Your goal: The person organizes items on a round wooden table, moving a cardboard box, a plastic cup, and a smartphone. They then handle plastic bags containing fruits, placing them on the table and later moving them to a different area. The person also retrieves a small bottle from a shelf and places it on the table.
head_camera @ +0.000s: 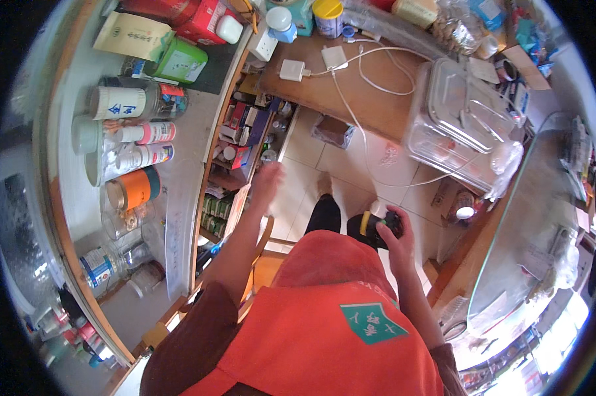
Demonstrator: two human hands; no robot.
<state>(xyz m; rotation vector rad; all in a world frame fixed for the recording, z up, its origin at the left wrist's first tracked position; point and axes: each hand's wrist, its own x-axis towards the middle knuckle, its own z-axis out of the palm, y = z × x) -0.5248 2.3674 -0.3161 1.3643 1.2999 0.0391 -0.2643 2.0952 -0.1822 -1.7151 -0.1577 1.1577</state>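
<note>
My right hand (397, 232) is closed around a small black object (391, 223) with a yellow band at its left side. My fingers cover part of it, so I cannot tell its exact kind. My left hand (268, 182), blurred, hangs beside the open shelves at left with nothing seen in it. Close to it are small boxes (238, 123) and stacked green packs (216, 215) on those shelves. I wear a red apron (322, 336) over dark sleeves.
A glass counter (189, 133) with jars and an orange-banded container (132, 188) stands at left. Ahead, a wooden table (377, 104) bears white chargers (292, 70) and a clear plastic box (456, 114). A white cable (372, 168) loops over the tiled floor (298, 171). A glass-topped table (530, 198) is at right.
</note>
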